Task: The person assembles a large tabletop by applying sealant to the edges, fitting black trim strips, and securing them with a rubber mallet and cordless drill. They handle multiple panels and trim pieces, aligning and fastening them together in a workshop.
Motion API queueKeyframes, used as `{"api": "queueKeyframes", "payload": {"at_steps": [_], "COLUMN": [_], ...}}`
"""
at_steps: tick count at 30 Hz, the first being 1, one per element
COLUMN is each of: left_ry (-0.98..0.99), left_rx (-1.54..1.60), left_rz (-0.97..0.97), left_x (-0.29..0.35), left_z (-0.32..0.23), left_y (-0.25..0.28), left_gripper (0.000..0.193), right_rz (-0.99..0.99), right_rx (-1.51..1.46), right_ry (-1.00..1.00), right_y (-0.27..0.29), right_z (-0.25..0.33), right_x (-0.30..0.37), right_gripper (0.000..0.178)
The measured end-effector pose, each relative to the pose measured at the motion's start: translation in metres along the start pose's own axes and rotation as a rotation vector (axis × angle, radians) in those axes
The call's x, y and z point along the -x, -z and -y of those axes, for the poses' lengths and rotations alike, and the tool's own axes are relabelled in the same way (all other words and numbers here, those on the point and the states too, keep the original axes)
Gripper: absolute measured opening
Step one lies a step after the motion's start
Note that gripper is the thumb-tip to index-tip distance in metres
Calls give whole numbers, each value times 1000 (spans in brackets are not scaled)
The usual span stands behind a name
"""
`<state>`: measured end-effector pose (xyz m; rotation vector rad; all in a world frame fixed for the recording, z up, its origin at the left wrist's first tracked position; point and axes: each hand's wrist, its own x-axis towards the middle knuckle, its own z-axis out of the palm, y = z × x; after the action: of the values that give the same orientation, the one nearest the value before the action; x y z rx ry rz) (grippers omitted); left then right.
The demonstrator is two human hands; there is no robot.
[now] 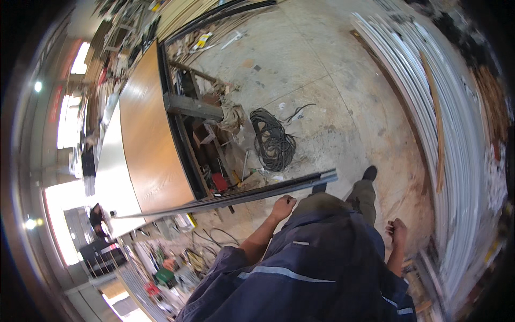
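Observation:
My left hand is closed around a long dark metal profile bar. The bar runs from lower left to upper right, its far end near my foot at the right. My right hand hangs at my side as a loose fist with nothing in it. I am standing on a concrete floor in blue work clothes, one shoe stepping forward.
A wooden-topped workbench stands to my left, with clutter underneath it. A coil of black cable lies on the floor ahead. Stacks of long pale metal profiles lean along the right. Tools and scraps litter the floor at lower left.

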<state>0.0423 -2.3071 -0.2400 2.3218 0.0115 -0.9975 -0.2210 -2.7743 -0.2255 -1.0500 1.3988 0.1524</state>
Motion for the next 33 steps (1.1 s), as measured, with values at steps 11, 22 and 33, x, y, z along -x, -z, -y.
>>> {"api": "queueKeyframes", "payload": {"at_steps": [11,22,33], "left_ry": [388,587,784], "left_rx": [248,688,1124], "left_rz": [-141,-191,-469], "left_x": [-4,-98,-184], "left_z": [-97,-242,-326], "left_y": [-160,-213,-88], "left_gripper": [41,47,45], "right_rz": [315,402,708], "right_rx": [615,844,1182], "right_ry": [79,262,187], "right_y": [3,-224,-550], "right_z": [320,576,642], "right_x": [-251,-335,-320], "right_gripper": [29,53,48]}}
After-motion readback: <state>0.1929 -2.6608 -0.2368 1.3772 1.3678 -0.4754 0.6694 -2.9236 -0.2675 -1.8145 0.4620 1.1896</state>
